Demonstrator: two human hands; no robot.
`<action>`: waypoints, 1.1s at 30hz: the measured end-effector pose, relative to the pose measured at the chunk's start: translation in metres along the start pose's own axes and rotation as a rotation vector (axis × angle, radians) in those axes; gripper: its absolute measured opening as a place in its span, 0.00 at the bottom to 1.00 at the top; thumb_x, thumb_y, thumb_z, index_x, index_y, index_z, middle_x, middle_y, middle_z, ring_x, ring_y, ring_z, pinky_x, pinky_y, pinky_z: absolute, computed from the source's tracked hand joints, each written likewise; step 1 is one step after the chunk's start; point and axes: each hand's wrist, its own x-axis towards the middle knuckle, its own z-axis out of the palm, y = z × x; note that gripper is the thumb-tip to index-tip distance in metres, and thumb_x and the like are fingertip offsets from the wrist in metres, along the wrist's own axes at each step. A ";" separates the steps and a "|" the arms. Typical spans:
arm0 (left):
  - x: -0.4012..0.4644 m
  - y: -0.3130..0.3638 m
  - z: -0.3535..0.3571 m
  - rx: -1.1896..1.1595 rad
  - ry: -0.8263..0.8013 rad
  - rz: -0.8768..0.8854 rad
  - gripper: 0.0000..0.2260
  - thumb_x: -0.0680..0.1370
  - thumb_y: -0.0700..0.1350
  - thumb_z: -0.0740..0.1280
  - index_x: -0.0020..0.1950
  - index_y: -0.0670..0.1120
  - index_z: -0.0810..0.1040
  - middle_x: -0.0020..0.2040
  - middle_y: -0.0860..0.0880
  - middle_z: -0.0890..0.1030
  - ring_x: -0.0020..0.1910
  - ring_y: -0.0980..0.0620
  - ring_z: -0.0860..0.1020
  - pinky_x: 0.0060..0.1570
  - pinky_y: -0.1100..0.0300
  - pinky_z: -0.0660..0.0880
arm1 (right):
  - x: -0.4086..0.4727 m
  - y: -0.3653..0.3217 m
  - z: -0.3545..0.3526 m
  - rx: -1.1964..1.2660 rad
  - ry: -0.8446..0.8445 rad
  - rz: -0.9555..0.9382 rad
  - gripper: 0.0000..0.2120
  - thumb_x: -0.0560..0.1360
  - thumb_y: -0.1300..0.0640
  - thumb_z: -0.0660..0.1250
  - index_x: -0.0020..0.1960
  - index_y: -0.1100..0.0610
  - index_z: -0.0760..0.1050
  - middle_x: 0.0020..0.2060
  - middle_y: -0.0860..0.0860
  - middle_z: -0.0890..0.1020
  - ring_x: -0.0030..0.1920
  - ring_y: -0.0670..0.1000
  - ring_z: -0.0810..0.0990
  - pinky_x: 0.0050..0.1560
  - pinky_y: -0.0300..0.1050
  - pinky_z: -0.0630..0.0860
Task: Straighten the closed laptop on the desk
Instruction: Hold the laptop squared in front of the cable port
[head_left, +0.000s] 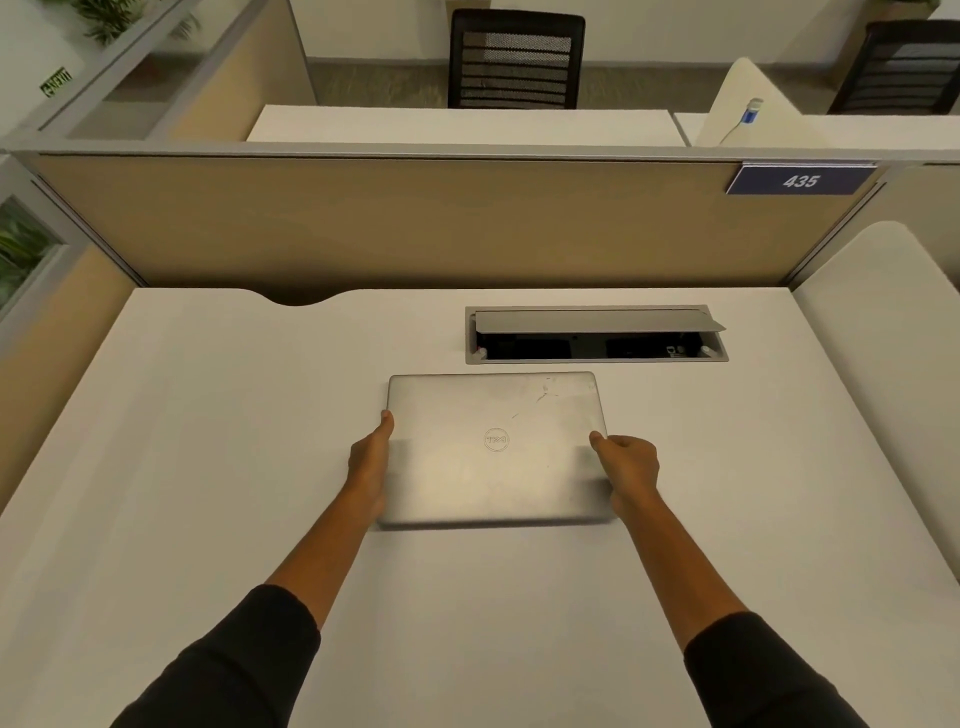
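A closed silver laptop (496, 449) lies flat near the middle of the white surface (208, 441), just on the near side of an open cable hatch (596, 335) set into the far part of the surface. The person grips it from both sides. The left hand (370, 462) lies along the laptop's left edge, thumb on the lid and the other fingers hidden beside or below the edge. The right hand (626, 470) is curled round the right edge near the near right corner, thumb tip on top. Both hands are partly closed on the laptop; how firmly they press cannot be told. Taking opposite edges gives control of rotation, so a small push on one side and pull on the other would turn the laptop without lifting it. Its far edge already looks close to parallel with the hatch and the beige partition (415, 223) beyond, so the squaring-up seems nearly complete. The near edge is blurred, and its exact line is uncertain.
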 end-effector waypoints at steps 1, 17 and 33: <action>0.001 0.000 0.001 -0.002 -0.002 -0.002 0.33 0.80 0.68 0.64 0.74 0.44 0.79 0.70 0.41 0.83 0.71 0.36 0.81 0.75 0.37 0.76 | 0.001 0.000 0.000 0.004 0.000 -0.004 0.24 0.77 0.53 0.73 0.57 0.75 0.78 0.58 0.71 0.81 0.49 0.70 0.79 0.52 0.60 0.80; 0.005 0.004 0.000 0.029 -0.021 -0.007 0.35 0.82 0.69 0.59 0.76 0.43 0.76 0.73 0.40 0.81 0.73 0.35 0.79 0.78 0.36 0.73 | 0.007 0.007 0.005 0.022 0.024 0.008 0.18 0.76 0.54 0.73 0.43 0.70 0.78 0.41 0.71 0.73 0.45 0.73 0.70 0.50 0.53 0.79; 0.000 0.001 0.000 0.016 -0.018 -0.013 0.34 0.82 0.68 0.60 0.77 0.43 0.75 0.74 0.40 0.80 0.74 0.35 0.78 0.78 0.36 0.72 | 0.008 0.007 0.007 0.063 0.024 -0.017 0.17 0.77 0.54 0.74 0.50 0.69 0.82 0.42 0.62 0.82 0.43 0.60 0.78 0.57 0.58 0.81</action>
